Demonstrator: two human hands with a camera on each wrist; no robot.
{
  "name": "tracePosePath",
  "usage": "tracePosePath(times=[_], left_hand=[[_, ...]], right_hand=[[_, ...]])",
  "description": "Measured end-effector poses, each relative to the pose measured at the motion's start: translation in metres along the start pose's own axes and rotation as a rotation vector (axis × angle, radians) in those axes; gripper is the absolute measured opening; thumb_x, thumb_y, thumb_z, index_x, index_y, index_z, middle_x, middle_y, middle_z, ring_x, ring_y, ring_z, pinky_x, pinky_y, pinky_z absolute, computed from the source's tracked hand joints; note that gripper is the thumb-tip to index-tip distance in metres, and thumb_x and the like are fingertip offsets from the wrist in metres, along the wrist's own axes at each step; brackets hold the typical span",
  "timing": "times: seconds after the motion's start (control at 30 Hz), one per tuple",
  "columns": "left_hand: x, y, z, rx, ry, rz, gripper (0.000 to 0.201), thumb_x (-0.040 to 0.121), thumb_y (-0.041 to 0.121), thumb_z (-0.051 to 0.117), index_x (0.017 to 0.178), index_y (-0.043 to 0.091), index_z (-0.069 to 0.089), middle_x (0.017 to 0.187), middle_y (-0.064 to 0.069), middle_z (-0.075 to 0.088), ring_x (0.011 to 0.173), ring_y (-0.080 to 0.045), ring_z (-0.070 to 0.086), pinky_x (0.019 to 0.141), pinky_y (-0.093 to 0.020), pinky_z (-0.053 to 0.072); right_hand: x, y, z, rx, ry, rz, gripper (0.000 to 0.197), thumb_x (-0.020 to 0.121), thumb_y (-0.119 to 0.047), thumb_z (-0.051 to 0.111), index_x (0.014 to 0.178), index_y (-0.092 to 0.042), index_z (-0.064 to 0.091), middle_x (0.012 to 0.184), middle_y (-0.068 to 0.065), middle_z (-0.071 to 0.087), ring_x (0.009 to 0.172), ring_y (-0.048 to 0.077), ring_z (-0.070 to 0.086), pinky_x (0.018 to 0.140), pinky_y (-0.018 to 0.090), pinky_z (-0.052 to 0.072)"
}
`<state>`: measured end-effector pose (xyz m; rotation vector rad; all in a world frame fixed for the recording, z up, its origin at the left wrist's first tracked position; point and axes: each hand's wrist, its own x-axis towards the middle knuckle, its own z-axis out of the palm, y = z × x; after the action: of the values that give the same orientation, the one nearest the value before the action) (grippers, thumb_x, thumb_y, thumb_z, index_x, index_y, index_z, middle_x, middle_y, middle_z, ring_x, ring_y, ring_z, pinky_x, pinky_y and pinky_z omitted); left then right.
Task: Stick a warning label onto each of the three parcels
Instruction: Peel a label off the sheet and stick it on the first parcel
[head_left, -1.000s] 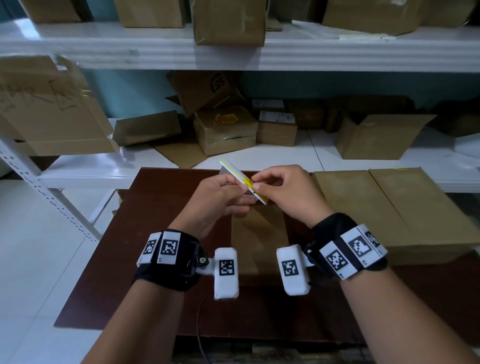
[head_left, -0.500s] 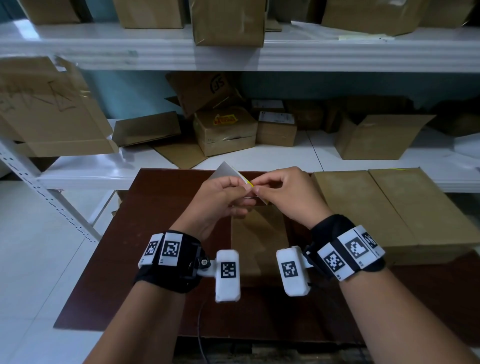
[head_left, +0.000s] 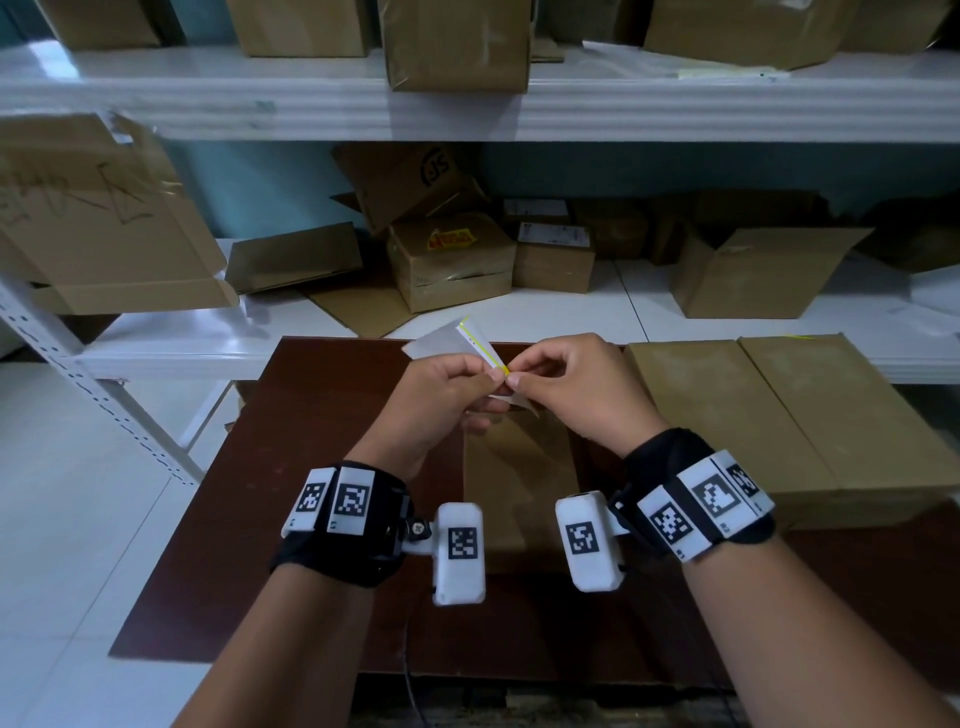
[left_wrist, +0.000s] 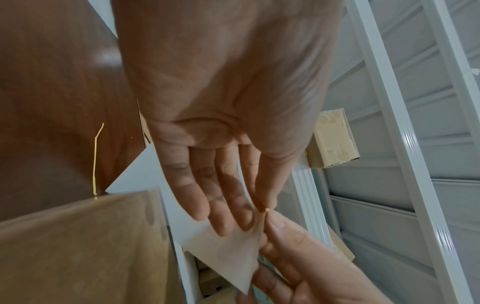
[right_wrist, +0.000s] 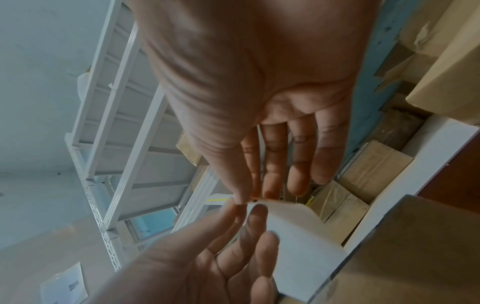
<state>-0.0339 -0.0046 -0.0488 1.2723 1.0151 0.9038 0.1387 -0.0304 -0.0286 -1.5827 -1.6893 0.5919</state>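
The warning label (head_left: 470, 340), white with a yellow edge, is held in the air above the brown table (head_left: 322, 415), its printed face hidden. The left hand (head_left: 441, 400) pinches its near corner; the right hand (head_left: 576, 389) pinches the same corner with thumb and forefinger. A parcel (head_left: 519, 483) lies below, partly covered by wrists. Two more parcels (head_left: 779, 415) sit right, cut off.

A dark brown wooden worktop (head_left: 322, 467) carries three flat cardboard parcels. One narrow parcel (head_left: 519, 467) lies at its middle. Two wider parcels, the left one (head_left: 717, 415) and the right one (head_left: 852, 410), lie side by side and touching along the worktop's right side.
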Motion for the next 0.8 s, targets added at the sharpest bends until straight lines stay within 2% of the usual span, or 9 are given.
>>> tracePosePath(times=[0.07,0.17,0.33,0.5,0.63,0.7,0.8], left_hand=[[0.0002,-0.0005,-0.0006,0.008,0.001,0.000,0.012,0.095,0.014,0.063,0.087,0.008,0.070,0.090,-0.009,0.073,0.082,-0.019,0.071,0.069,-0.031,0.055],[0.0010,-0.0015,-0.0021,0.020,0.008,0.003,0.010,0.094,0.014,0.066,0.091,0.007,0.071,0.092,-0.008,0.075,0.082,-0.019,0.072,0.070,-0.033,0.055],[0.0005,-0.0013,-0.0031,0.025,0.013,0.017,0.008,0.092,0.014,0.068,0.091,0.008,0.072,0.089,-0.007,0.075,0.080,-0.018,0.070,0.072,-0.035,0.055],[0.0006,-0.0018,-0.0020,0.049,0.022,0.035,0.009,0.092,0.012,0.068,0.085,0.009,0.071,0.088,-0.008,0.075,0.078,-0.019,0.070,0.067,-0.033,0.054],[0.0015,-0.0021,-0.0018,0.053,0.021,0.040,0.008,0.091,0.012,0.069,0.086,0.006,0.070,0.089,-0.010,0.074,0.079,-0.021,0.069,0.064,-0.030,0.054],[0.0019,-0.0028,-0.0019,0.048,0.020,0.041,0.008,0.091,0.012,0.069,0.088,0.004,0.070,0.088,-0.011,0.074,0.079,-0.022,0.069,0.064,-0.030,0.053],[0.0025,-0.0028,-0.0019,0.039,0.018,0.038,0.008,0.090,0.010,0.069,0.083,0.007,0.069,0.084,-0.008,0.074,0.079,-0.022,0.068,0.062,-0.030,0.053]], right_hand=[[-0.0002,-0.0004,-0.0008,-0.010,0.001,0.001,0.005,0.084,-0.028,0.076,0.086,-0.028,0.080,0.076,-0.014,0.073,0.073,-0.002,0.066,0.064,0.016,0.047],[-0.0007,-0.0010,-0.0017,-0.029,0.003,-0.002,0.005,0.085,-0.029,0.075,0.086,-0.030,0.079,0.074,-0.017,0.070,0.071,-0.005,0.062,0.058,0.009,0.040],[-0.0006,-0.0020,-0.0021,-0.023,0.005,-0.006,0.008,0.086,-0.028,0.073,0.081,-0.032,0.079,0.071,-0.014,0.071,0.067,-0.003,0.061,0.053,0.008,0.039],[-0.0007,-0.0016,-0.0018,-0.023,-0.011,0.004,0.011,0.087,-0.028,0.070,0.080,-0.030,0.079,0.061,-0.019,0.067,0.060,-0.005,0.059,0.052,0.008,0.039],[-0.0002,-0.0010,-0.0021,-0.039,-0.010,-0.008,0.011,0.087,-0.029,0.071,0.079,-0.031,0.078,0.064,-0.014,0.068,0.062,-0.003,0.060,0.052,0.008,0.039],[0.0006,-0.0001,-0.0010,-0.026,-0.006,-0.007,0.013,0.087,-0.027,0.071,0.076,-0.031,0.076,0.063,-0.012,0.067,0.059,-0.002,0.058,0.053,0.010,0.038],[0.0016,0.0012,0.0004,-0.014,0.003,0.002,0.015,0.087,-0.025,0.070,0.073,-0.029,0.074,0.062,-0.009,0.067,0.056,0.000,0.056,0.056,0.018,0.041]])
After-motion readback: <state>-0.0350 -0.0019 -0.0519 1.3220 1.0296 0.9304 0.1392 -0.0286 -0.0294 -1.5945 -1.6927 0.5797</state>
